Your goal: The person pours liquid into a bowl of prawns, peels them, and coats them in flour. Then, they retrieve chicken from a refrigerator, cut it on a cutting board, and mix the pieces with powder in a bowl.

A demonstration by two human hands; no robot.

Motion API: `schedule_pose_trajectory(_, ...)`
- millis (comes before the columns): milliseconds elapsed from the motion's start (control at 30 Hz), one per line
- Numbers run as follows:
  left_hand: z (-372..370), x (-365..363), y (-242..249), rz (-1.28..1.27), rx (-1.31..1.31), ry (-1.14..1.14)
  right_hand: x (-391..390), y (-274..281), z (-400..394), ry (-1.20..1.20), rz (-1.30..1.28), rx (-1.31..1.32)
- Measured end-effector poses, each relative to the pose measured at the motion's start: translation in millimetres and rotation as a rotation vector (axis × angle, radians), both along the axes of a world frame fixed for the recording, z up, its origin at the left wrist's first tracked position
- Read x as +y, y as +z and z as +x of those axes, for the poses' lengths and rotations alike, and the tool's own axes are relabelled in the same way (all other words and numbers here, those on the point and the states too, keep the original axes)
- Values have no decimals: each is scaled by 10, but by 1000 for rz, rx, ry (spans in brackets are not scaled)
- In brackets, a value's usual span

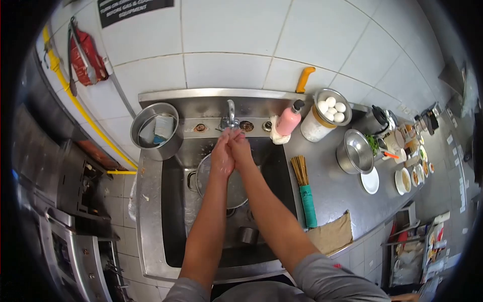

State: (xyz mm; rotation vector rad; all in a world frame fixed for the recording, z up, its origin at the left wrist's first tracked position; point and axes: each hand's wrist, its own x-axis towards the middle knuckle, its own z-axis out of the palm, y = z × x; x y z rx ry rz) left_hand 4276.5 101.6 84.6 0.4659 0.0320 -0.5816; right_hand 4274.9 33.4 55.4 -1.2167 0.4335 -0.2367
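Steel sink [151, 216]: faucet [231, 113] just above both hands' fingers [234, 135].

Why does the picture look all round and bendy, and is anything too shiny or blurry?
Head view: it looks like a very wide lens, with black rounded edges and curving lines between the wall tiles; pale shine on the steel counter, while the sink looks dark; small things at the far right look soft; fingertips under the faucet are hard to tell apart.
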Motion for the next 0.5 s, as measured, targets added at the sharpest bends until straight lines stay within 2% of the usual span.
schedule_pose_trajectory(33,-119,5,-10,30,-83,137,-102,140,76,28,-308,28)
schedule_pose_trajectory(67,-217,-10,-12,58,-165,273,-115,214,44,6,-302,26)
schedule_pose_trajectory(100,-278,-42,51,57,-172,251,-75,345,16,-36,-716,90)
schedule_pose_trajectory(133,-325,-65,102,205,-143,289,-64,388,19,-79,-1130,166)
schedule_pose_trajectory(167,-369,-91,143,354,-108,316,-38,256,-12,-25,-1080,116)
schedule_pose_trajectory(200,92,-51,-512,239,-27,91,0,7,-127,25,-1026,75)
schedule_pose_trajectory(233,546,-18,-1159,152,60,-135,80,64,-387,-10,-1020,105)
schedule_pose_trajectory(267,263,-43,-550,352,271,-125,163,233,-731,111,-763,15)
schedule_pose_trajectory(300,352,-133,-671,666,-21,-19,157,279,-1083,198,-512,-77)
schedule_pose_trajectory(333,427,-135,-762,707,-186,-108,58,-45,-1330,201,-787,-289)
schedule_pose_trajectory(367,637,-228,-1234,606,-480,-62,-54,-51,-1731,425,-482,-86)
schedule_pose_trajectory(400,817,-373,-1137,535,-178,-211,-189,42,-2150,598,-137,82)
schedule_pose_trajectory(467,985,-656,-1051,595,-319,-318,-391,186,-3002,666,-88,148)
schedule_pose_trajectory(500,1066,-718,-1059,647,-422,-358,-530,153,-3472,534,-84,168)
